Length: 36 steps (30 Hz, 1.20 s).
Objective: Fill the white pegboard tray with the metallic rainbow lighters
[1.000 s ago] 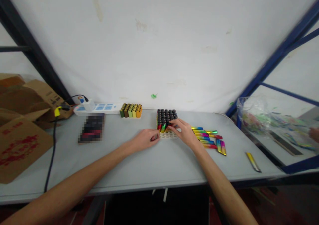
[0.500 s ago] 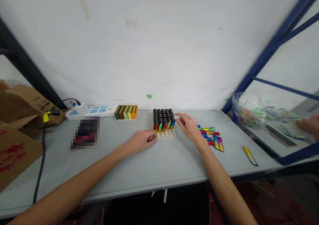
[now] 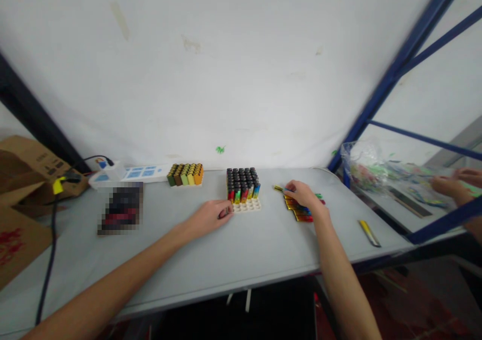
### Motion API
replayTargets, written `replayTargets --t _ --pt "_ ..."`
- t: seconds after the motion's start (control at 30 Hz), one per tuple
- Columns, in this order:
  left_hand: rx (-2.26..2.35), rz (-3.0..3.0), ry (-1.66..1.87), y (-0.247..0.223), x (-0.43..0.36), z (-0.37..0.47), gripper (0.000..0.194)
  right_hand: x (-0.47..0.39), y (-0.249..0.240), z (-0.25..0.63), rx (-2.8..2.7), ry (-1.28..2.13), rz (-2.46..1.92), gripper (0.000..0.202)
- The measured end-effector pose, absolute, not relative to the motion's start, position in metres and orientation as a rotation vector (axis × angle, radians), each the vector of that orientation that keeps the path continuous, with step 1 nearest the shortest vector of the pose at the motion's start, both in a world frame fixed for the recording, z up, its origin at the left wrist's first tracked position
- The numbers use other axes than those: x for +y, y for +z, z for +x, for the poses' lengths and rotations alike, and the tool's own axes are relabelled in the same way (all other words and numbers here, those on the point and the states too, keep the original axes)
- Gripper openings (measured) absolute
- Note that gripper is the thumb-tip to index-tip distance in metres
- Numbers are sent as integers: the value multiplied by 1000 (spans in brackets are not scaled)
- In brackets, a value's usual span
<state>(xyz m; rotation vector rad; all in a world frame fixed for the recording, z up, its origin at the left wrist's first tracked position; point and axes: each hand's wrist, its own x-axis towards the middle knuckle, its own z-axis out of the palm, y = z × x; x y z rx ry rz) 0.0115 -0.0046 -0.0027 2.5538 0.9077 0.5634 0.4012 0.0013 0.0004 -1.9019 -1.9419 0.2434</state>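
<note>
My left hand [image 3: 211, 218] is closed at the front left corner of a white holed tray [image 3: 247, 207]. A dark, reddish bit shows among its fingers, too small to make out. Upright lighters [image 3: 243, 182] with black tops and shiny coloured bodies fill the back rows of this tray; the front holes are bare. To the right, my right hand [image 3: 303, 195] is over a pile of shiny multicoloured lighters [image 3: 297, 212], fingers pinched on one gold lighter [image 3: 278, 188] whose end juts out leftward. The palm hides part of the pile.
A second block of green-to-orange lighters [image 3: 185, 175] stands near the wall, beside a white power strip [image 3: 145, 173]. A blurred dark item [image 3: 121, 207] lies at left, near cardboard boxes [image 3: 22, 214]. One yellow-silver lighter [image 3: 369, 233] lies at right. Another person's hands [image 3: 452, 185] show beyond the blue frame [image 3: 391, 84].
My right hand has moved from beside the tray's lighters rightward to the loose pile and pinched a gold lighter. My left hand stays at the tray corner. The view has shifted slightly.
</note>
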Motion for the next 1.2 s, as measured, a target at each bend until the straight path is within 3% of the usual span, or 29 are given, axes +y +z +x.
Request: replayTargets --t 0.23,0.43,0.63,1.2 --pt "913 2560 570 -8 -2 11 14 1 7 391 -1869 38 -1609 19" --pt "910 2575 569 -7 -3 11 14 -8 24 363 -1672 289 -1331 37" --pt "926 2565 548 -3 -6 12 14 -18 27 321 -1710 612 -1079 42" --pt "894 2601 566 -8 -2 10 16 -26 28 287 -1903 459 -972 27"
